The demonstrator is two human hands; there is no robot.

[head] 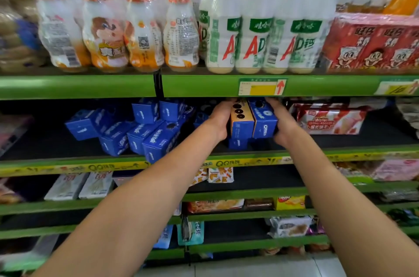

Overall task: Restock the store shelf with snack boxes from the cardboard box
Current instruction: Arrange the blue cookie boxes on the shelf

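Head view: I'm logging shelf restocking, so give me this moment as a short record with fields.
held: two Oreo boxes side by side, one with an orange top, one blue
left hand: grips the pair's left side
right hand: grips its right side
beneath: another blue box
shelf: second level, under the drink bottles
left of hands: jumbled blue boxes
right: wafer pack

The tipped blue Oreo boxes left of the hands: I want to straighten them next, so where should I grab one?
Take the frontmost tipped blue box by its two long side faces, coming from the aisle side. Its end face juts over the shelf edge towards you, and its neighbours lean against it behind, so the front end is probably the freest part.
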